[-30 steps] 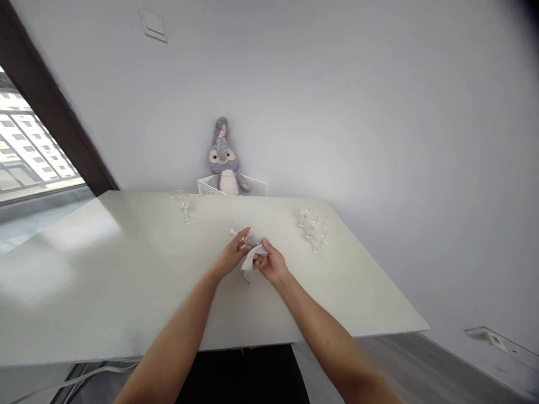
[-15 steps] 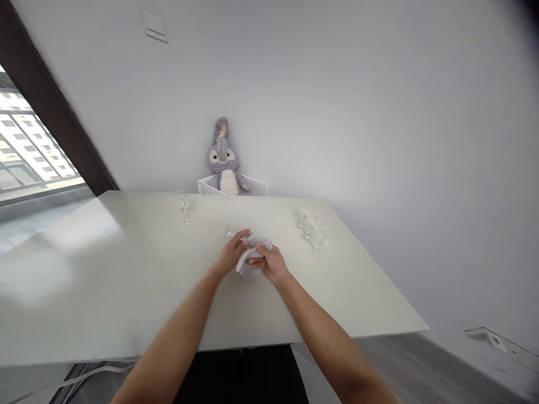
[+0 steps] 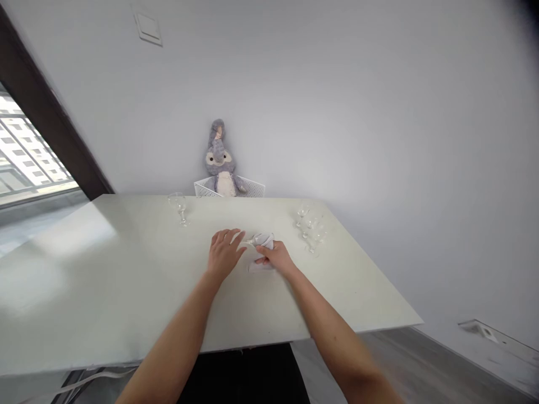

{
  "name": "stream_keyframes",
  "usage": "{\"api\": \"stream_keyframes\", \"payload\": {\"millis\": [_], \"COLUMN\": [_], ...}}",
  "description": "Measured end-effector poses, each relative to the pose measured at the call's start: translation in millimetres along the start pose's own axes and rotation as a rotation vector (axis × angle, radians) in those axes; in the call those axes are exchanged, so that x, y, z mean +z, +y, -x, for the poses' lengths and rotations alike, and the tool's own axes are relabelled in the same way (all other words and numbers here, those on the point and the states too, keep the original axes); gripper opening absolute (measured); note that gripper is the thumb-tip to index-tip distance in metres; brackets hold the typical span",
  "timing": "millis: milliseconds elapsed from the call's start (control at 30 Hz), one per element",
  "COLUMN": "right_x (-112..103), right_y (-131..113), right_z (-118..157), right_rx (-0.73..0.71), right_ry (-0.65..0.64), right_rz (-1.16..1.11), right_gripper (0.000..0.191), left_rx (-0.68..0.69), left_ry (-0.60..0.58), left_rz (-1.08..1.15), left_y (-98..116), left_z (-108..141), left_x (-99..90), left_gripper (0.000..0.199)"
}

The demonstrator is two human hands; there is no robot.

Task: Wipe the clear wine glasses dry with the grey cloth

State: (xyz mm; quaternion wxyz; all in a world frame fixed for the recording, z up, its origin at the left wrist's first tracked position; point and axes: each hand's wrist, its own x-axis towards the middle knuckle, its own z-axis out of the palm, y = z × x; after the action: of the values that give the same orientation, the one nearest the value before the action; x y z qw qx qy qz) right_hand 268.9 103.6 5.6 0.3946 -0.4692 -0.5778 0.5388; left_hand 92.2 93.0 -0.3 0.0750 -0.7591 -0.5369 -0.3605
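One glass [image 3: 251,242] — cloth [image 3: 264,240] in right fingers [image 3: 266,252]

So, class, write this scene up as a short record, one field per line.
Left-hand grip: fingers curved at the held glass's foot end; contact unclear
Right-hand grip: closed on pale cloth at the bowl end
Table, left: one upright stemmed glass
Table, right: several clear glasses, count unclear
Behind table: plush toy in white basket

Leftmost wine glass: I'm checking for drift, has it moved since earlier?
No: the leftmost wine glass keeps its place left of the white basket; the view shifted.
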Motion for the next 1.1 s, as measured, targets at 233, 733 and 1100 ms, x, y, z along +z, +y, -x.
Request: {"api": "stream_keyframes", "payload": {"millis": [233,733,1100], "right_x": [-46.7,-22.6,-6.4], "right_y": [-12.8,-65.5,-24.0], "right_z": [28.3,76.5,16.2], "right_rx": [-0.074,-0.480,-0.005], "right_ry": [-0.265,-0.100,0.085], "right_rz": [0.214,1.226,-0.594], "right_gripper": [0.029,0.042,0.041], "left_rx": [0.196,0.505,0.043], "left_ry": [-0.361,-0.264,-0.136], "left_rz": [-0.016,-0.267,-0.128], "left_y": [5.4,34.0,41.9], "left_z": [1.0,-4.0,13.9], "left_x": [3.1,-27.2,-10.6], "left_gripper": [0.032,0.025,0.036]}}
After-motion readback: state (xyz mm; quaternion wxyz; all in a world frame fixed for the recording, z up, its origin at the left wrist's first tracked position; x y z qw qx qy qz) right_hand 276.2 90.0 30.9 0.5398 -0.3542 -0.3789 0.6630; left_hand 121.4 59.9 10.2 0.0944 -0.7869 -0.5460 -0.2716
